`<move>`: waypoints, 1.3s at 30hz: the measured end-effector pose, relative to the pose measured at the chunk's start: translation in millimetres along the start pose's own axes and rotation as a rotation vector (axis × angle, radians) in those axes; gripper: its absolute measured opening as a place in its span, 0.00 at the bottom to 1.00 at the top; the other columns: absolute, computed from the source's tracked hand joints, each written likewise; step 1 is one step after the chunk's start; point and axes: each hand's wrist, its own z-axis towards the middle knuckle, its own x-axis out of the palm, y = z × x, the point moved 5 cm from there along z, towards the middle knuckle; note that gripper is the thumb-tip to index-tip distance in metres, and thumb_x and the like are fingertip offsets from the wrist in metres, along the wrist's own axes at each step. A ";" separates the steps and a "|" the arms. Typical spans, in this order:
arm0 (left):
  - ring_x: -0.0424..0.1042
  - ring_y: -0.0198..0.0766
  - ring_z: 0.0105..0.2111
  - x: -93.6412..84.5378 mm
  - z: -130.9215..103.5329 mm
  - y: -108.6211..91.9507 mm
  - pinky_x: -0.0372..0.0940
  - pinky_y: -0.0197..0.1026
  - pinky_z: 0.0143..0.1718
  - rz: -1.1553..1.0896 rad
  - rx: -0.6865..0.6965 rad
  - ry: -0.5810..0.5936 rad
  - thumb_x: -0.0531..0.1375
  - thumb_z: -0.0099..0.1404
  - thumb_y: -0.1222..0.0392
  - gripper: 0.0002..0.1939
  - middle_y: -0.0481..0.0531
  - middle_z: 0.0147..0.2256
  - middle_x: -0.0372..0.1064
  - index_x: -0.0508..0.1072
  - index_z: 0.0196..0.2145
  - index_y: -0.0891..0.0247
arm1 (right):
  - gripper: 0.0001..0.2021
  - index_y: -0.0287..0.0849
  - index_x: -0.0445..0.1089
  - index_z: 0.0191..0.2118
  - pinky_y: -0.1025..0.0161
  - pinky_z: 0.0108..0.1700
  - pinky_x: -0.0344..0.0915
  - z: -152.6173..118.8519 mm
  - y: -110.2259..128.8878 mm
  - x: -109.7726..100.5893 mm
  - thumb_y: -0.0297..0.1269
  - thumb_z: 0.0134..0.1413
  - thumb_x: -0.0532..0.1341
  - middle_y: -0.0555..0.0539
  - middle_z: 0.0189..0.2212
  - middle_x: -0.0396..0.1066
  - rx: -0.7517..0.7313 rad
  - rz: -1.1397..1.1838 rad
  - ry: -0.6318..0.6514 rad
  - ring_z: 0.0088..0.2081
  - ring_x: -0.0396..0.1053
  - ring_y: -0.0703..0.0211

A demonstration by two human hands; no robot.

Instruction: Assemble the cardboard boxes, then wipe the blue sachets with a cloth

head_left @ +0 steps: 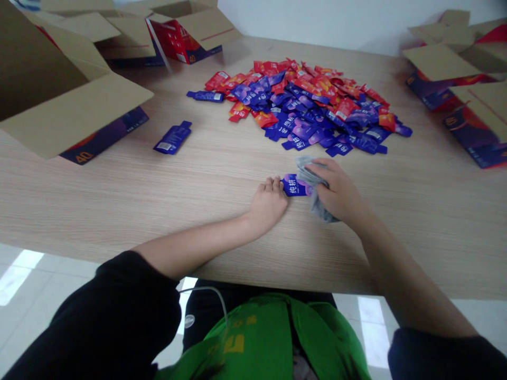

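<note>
A purple pouch [292, 185] with white lettering lies flat on the wooden table [222, 184], in front of my body. My left hand [270, 203] presses its curled fingers on the pouch's left end. Closed around a crumpled grey cloth [324, 205], my right hand [336, 187] rests the cloth over the pouch's right end. Beyond my hands is a heap of purple pouches [289, 124] and red pouches [317, 82], the red ones mostly at the back. Another purple pouch [173, 138] lies alone to the left.
A large open carton [106, 134] stands at the left, with a red and blue open carton [178, 42] behind it. More open cartons [475, 121] stand at the right edge. A pale wall [325, 26] borders the table's far side.
</note>
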 end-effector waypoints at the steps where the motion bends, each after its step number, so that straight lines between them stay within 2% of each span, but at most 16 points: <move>1: 0.67 0.59 0.61 -0.4 -0.2 -0.1 0.67 0.52 0.51 -0.002 0.003 -0.001 0.47 0.74 0.72 0.23 0.76 0.63 0.62 0.66 0.63 0.84 | 0.27 0.41 0.74 0.58 0.41 0.64 0.62 1.7 11.7 10.8 0.24 0.54 0.52 0.38 0.63 0.64 -0.026 -0.025 0.007 0.64 0.62 0.42; 4: 0.68 0.58 0.60 -1.9 -0.8 -0.4 0.67 0.51 0.50 -0.008 0.008 0.003 0.47 0.75 0.71 0.22 0.77 0.58 0.68 0.69 0.60 0.84 | 0.27 0.42 0.72 0.60 0.38 0.59 0.63 -0.7 31.3 42.9 0.25 0.58 0.52 0.39 0.67 0.60 -0.038 -0.155 0.080 0.62 0.61 0.37; 7: 0.68 0.58 0.61 -3.1 -0.7 -0.9 0.67 0.51 0.51 -0.003 0.008 0.004 0.47 0.75 0.71 0.22 0.76 0.58 0.69 0.69 0.59 0.84 | 0.27 0.48 0.70 0.62 0.36 0.54 0.63 -8.6 31.7 55.7 0.27 0.59 0.53 0.43 0.67 0.61 -0.020 -0.254 0.084 0.56 0.63 0.36; 12: 0.67 0.58 0.62 -2.1 0.5 -1.2 0.67 0.51 0.53 0.010 -0.006 0.015 0.45 0.75 0.72 0.24 0.75 0.64 0.62 0.66 0.63 0.84 | 0.27 0.47 0.67 0.64 0.36 0.52 0.63 -19.0 16.6 44.4 0.29 0.59 0.52 0.41 0.67 0.61 0.039 -0.319 -0.008 0.55 0.62 0.35; 17: 0.67 0.59 0.62 -0.2 1.0 -1.2 0.67 0.51 0.53 0.000 -0.001 0.022 0.47 0.74 0.72 0.24 0.75 0.64 0.62 0.65 0.63 0.84 | 0.27 0.42 0.66 0.65 0.34 0.52 0.65 -34.8 -14.1 27.6 0.30 0.60 0.51 0.36 0.66 0.61 0.173 -0.357 -0.021 0.54 0.64 0.33; 22: 0.68 0.60 0.61 -0.8 -0.3 -1.6 0.67 0.52 0.52 0.008 0.011 -0.014 0.47 0.73 0.74 0.24 0.77 0.63 0.62 0.66 0.63 0.85 | 0.27 0.40 0.67 0.64 0.34 0.55 0.64 -47.3 -43.5 16.1 0.29 0.60 0.50 0.33 0.65 0.61 0.170 -0.322 -0.001 0.58 0.63 0.33; 25: 0.68 0.60 0.61 -0.7 -0.2 -1.3 0.67 0.52 0.53 0.005 0.001 -0.009 0.47 0.73 0.74 0.24 0.77 0.63 0.62 0.66 0.63 0.86 | 0.27 0.38 0.69 0.61 0.35 0.57 0.63 -43.5 -49.1 10.5 0.27 0.59 0.49 0.31 0.63 0.63 0.174 -0.260 -0.011 0.60 0.63 0.35; 28: 0.67 0.60 0.61 -0.2 0.4 -1.7 0.66 0.52 0.54 0.005 0.002 0.011 0.46 0.74 0.72 0.24 0.76 0.63 0.62 0.65 0.63 0.86 | 0.27 0.39 0.69 0.60 0.37 0.60 0.62 -34.5 -36.7 3.6 0.25 0.57 0.49 0.33 0.61 0.64 0.153 -0.189 -0.112 0.62 0.62 0.38; 31: 0.67 0.60 0.61 -1.0 0.8 -1.6 0.67 0.51 0.53 0.016 -0.001 0.011 0.46 0.75 0.72 0.24 0.76 0.64 0.61 0.65 0.63 0.85 | 0.28 0.41 0.67 0.62 0.38 0.62 0.61 -26.7 -5.5 8.3 0.24 0.57 0.49 0.35 0.63 0.62 0.032 -0.137 -0.142 0.64 0.60 0.41; 35: 0.67 0.59 0.62 -2.2 0.3 -1.5 0.67 0.51 0.54 0.022 -0.002 0.034 0.45 0.75 0.71 0.24 0.76 0.64 0.62 0.66 0.63 0.84 | 0.27 0.39 0.70 0.61 0.40 0.58 0.64 -23.8 29.6 34.8 0.24 0.58 0.50 0.36 0.66 0.60 -0.077 -0.165 0.046 0.60 0.62 0.39; 37: 0.66 0.58 0.63 -2.6 0.0 -1.9 0.66 0.51 0.55 0.018 0.001 0.047 0.46 0.75 0.70 0.24 0.76 0.64 0.62 0.67 0.63 0.83 | 0.26 0.41 0.72 0.60 0.40 0.55 0.64 -26.1 31.0 42.9 0.24 0.58 0.50 0.38 0.66 0.61 -0.071 -0.217 0.113 0.56 0.63 0.38; 39: 0.66 0.58 0.63 -2.7 -0.1 -1.9 0.66 0.50 0.55 0.011 -0.007 0.047 0.45 0.76 0.70 0.24 0.75 0.64 0.61 0.66 0.63 0.83 | 0.26 0.42 0.74 0.59 0.39 0.54 0.64 -30.6 21.2 41.3 0.24 0.58 0.51 0.39 0.66 0.62 -0.051 -0.245 0.113 0.55 0.63 0.38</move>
